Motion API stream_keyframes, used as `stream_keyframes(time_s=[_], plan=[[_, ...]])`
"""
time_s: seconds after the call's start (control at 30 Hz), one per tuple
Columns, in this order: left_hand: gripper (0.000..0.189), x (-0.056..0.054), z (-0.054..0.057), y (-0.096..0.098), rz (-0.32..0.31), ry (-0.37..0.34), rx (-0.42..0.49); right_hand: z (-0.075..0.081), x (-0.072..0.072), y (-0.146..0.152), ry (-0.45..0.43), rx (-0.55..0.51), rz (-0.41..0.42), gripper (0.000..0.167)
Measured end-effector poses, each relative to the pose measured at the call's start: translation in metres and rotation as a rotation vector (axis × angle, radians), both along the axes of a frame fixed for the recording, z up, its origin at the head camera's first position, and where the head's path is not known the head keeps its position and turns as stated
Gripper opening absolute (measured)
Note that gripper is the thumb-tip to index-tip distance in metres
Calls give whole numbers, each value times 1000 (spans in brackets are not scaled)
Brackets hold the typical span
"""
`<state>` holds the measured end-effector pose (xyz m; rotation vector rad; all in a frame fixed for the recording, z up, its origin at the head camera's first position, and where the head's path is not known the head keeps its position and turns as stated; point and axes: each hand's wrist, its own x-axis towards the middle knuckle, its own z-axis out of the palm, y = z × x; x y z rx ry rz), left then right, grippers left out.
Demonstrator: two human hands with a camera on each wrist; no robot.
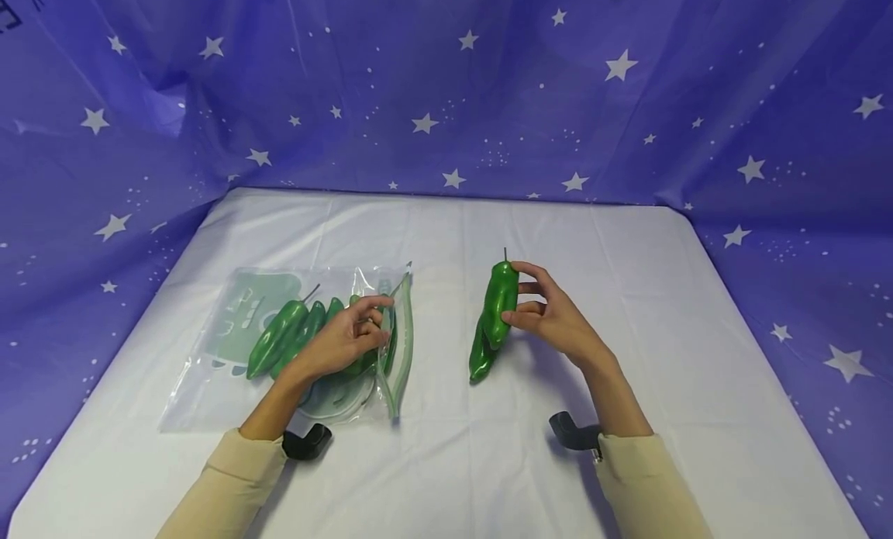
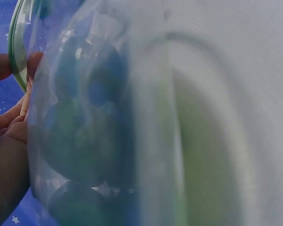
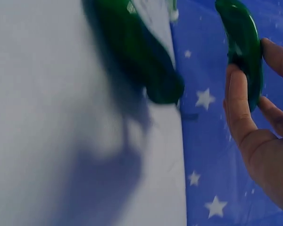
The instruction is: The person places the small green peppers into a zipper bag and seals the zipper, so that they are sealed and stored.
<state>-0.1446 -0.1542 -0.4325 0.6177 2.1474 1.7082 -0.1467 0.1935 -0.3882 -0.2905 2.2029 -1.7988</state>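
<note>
My right hand (image 1: 554, 322) grips a glossy green chili pepper (image 1: 499, 295) between thumb and fingers, its thin dark stem pointing away. In the right wrist view the held pepper (image 3: 247, 35) is raised, while another green pepper (image 3: 137, 52) lies on the white cloth. That lying pepper (image 1: 481, 359) is partly covered by the held one in the head view. On the left, my left hand (image 1: 338, 341) pinches the film near the open mouth of a clear zip bag (image 1: 191, 407) with a pale green print. Several green peppers (image 1: 279, 337) show inside the bag, some hidden by the hand.
A white cloth (image 1: 446, 477) covers the table, with a purple star-patterned sheet (image 1: 391, 74) standing along the back and both sides. Black wrist mounts (image 1: 307, 442) stick out inward from both sleeves, close over the cloth. The bag's green zip strip (image 1: 405, 345) bows open toward the right.
</note>
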Motion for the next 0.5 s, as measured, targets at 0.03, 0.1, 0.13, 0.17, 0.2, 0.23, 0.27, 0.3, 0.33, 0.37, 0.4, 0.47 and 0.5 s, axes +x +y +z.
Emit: stream_keyframes(time_s=[0.03, 0.1, 0.13, 0.17, 0.2, 0.23, 0.27, 0.3, 0.33, 0.37, 0.4, 0.47, 0.5], plan=[[50, 0, 0, 0, -1, -3, 4, 2, 0, -5, -1, -1, 11, 76], [50, 1, 0, 1, -3, -9, 10, 3, 1, -15, -8, -4, 29, 76], [50, 1, 0, 1, -3, -14, 13, 3, 0, -19, -10, -6, 37, 76], [50, 1, 0, 1, -2, -14, 14, 2, 0, -23, -14, -9, 43, 76], [50, 1, 0, 1, -2, -16, 12, 1, 0, -27, -13, -11, 52, 76], [50, 1, 0, 1, -1, -17, 11, 0, 0, -30, -15, -12, 59, 76], [50, 1, 0, 1, 0, -18, 11, -1, 0, -33, -13, -10, 69, 76], [50, 1, 0, 1, 1, -18, 7, -3, -1, -36, -14, -11, 76, 77], [50, 1, 0, 2, 2, -19, 4, -4, -1, -39, -14, -11, 86, 77], [51, 1, 0, 2, 3, -21, 3, -4, -1, -42, -18, -10, 91, 77], [50, 1, 1, 2, 4, -22, 2, -5, -1, -45, -15, -6, 99, 77], [51, 2, 1, 2, 6, -29, 6, -7, -2, -51, -16, -6, 114, 78], [51, 2, 1, 2, 7, -32, 8, -4, 0, -54, -22, -1, 118, 78]])
